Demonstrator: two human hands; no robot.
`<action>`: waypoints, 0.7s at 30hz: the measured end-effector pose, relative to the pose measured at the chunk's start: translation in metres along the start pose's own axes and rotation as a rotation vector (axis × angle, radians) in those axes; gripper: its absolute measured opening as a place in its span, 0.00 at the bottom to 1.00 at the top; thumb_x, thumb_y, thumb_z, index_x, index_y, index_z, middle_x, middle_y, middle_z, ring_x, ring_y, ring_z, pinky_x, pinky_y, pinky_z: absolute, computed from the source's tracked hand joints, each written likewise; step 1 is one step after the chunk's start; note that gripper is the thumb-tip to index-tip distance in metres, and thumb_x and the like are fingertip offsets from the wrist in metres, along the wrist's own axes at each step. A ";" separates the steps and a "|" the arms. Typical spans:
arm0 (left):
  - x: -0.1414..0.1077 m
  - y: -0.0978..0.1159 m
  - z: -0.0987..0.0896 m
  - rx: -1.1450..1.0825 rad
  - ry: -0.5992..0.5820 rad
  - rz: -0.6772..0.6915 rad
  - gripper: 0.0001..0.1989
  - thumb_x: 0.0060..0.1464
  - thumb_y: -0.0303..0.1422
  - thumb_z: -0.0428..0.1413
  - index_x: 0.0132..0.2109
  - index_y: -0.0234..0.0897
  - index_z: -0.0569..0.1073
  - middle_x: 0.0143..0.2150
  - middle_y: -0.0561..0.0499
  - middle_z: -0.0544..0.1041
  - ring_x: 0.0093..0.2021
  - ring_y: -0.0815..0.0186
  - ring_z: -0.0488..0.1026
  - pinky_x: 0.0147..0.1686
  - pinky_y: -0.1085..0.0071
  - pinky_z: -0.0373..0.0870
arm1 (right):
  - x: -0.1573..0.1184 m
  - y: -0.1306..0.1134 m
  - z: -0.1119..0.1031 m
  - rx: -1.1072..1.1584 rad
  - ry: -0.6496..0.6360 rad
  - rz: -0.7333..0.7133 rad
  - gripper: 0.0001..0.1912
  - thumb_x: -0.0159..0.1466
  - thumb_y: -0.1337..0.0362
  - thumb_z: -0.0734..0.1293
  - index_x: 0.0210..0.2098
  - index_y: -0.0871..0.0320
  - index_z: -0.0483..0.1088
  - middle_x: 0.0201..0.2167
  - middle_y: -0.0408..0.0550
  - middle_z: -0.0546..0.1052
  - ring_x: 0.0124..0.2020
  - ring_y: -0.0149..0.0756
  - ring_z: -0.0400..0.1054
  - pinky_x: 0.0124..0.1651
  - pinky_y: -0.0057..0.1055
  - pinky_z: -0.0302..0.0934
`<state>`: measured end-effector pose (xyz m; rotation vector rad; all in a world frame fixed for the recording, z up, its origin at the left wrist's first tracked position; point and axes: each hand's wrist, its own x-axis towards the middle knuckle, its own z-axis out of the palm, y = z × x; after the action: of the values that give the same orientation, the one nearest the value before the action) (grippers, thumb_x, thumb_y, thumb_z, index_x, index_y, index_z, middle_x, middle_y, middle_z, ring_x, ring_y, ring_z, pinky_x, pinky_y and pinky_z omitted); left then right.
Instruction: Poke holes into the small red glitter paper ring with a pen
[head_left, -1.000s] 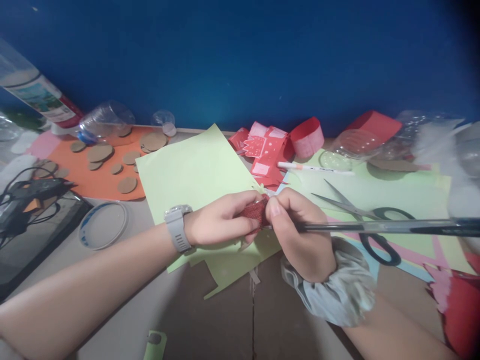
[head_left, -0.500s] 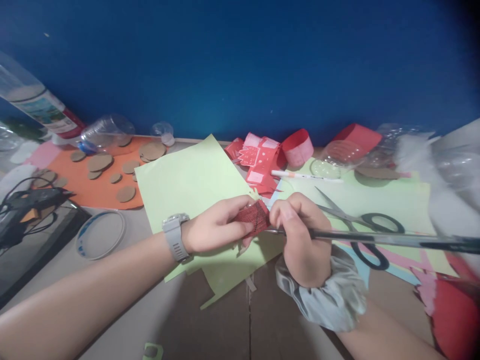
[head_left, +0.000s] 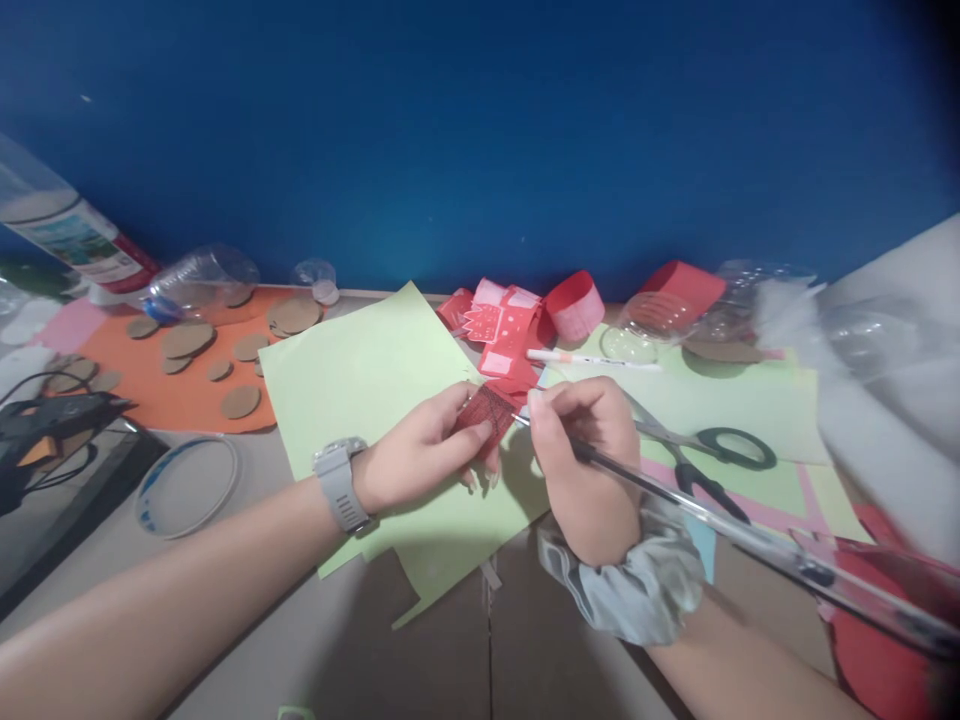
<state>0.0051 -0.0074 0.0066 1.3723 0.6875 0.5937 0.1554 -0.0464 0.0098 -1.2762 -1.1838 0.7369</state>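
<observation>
My left hand (head_left: pixel 420 448), a grey watch on its wrist, pinches a small red piece (head_left: pixel 491 405) covered in fine black lines between thumb and fingers. In my right hand (head_left: pixel 589 460) is a pen (head_left: pixel 686 505) with a dark grip and clear barrel, its tip close to the red piece's right edge; whether it touches I cannot tell. A grey scrunchie circles the right wrist. Beneath both hands lies a light green sheet (head_left: pixel 360 380). Scissors (head_left: pixel 694 445) rest just right of my right hand.
Red paper pieces (head_left: pixel 506 325) and a white marker (head_left: pixel 592 359) lie behind my hands. Cardboard discs (head_left: pixel 187 340) sit on orange paper (head_left: pixel 150 395) at left, near a tape ring (head_left: pixel 231 470), a glue gun (head_left: pixel 60 420) and plastic bottles (head_left: pixel 90 240). Clear plastic cups (head_left: pixel 660 315) stand at back right.
The pen has swung from nearly level to a slant, its back end now lower right, and its tip shows beside the red piece. The whole view has shifted slightly.
</observation>
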 end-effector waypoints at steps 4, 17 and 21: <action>0.003 0.000 -0.002 -0.110 0.084 -0.017 0.11 0.62 0.39 0.47 0.43 0.35 0.61 0.36 0.45 0.75 0.39 0.64 0.75 0.26 0.75 0.74 | 0.007 -0.002 0.002 0.036 0.063 0.016 0.09 0.59 0.63 0.69 0.32 0.55 0.63 0.26 0.37 0.66 0.19 0.24 0.60 0.22 0.26 0.55; 0.001 0.000 0.001 -0.029 0.097 -0.020 0.15 0.62 0.44 0.46 0.36 0.35 0.60 0.22 0.53 0.71 0.21 0.72 0.71 0.22 0.77 0.69 | 0.004 0.003 0.000 0.092 0.035 0.165 0.16 0.63 0.53 0.63 0.24 0.57 0.62 0.20 0.38 0.64 0.19 0.25 0.56 0.22 0.24 0.52; 0.001 0.000 0.004 0.052 0.125 -0.040 0.16 0.62 0.44 0.46 0.34 0.35 0.61 0.18 0.56 0.68 0.18 0.73 0.67 0.20 0.77 0.66 | 0.006 0.003 -0.002 0.068 0.070 0.201 0.16 0.63 0.57 0.62 0.22 0.56 0.60 0.22 0.39 0.64 0.22 0.26 0.57 0.24 0.24 0.53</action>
<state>0.0087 -0.0095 0.0072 1.3752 0.8341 0.6376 0.1594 -0.0405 0.0083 -1.3656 -0.9753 0.8653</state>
